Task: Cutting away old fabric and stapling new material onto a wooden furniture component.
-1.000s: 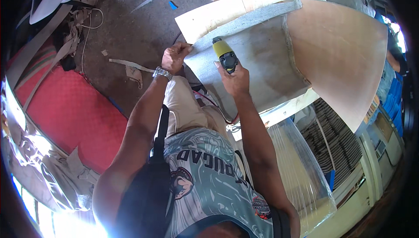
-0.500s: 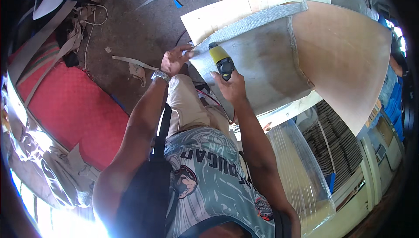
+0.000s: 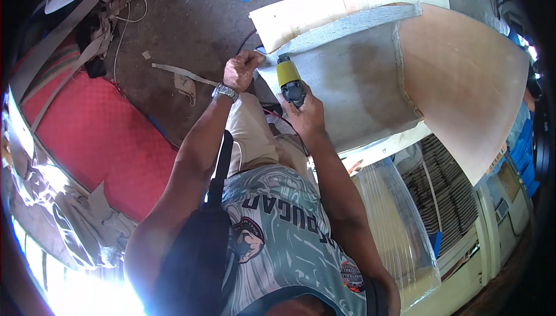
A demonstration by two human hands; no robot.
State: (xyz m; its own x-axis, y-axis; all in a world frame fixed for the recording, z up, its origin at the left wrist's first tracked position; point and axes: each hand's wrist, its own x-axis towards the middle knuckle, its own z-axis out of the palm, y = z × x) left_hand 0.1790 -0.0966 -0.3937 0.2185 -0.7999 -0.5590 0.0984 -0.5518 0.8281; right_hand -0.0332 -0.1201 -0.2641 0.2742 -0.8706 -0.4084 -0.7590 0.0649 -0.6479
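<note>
A curved wooden panel [image 3: 466, 64] lies before me, with grey fabric [image 3: 362, 78] over its left part. Along the fabric's far edge runs a pale ribbed strip [image 3: 347, 24]. My right hand [image 3: 308, 116] is wrapped round a yellow and black staple gun [image 3: 288, 75], whose nose points away from me at the strip's left end. Whether the nose touches the strip, I cannot tell. At the panel's left corner, my left hand [image 3: 239, 72] pinches the end of the strip between thumb and fingers. A watch is on that wrist.
A red cushioned piece [image 3: 98, 136] lies on the left, with fabric scraps [image 3: 95, 46] beyond it. A thin red hose [image 3: 278, 116] passes below the gun. Plastic-wrapped foam [image 3: 394, 223] and a stack of dark ribbed sheets [image 3: 443, 191] stand at right.
My left hand has closed in, its fingers now bunched at the strip's end. The gun has turned slightly more upright. The whole scene has shifted a little to the right.
</note>
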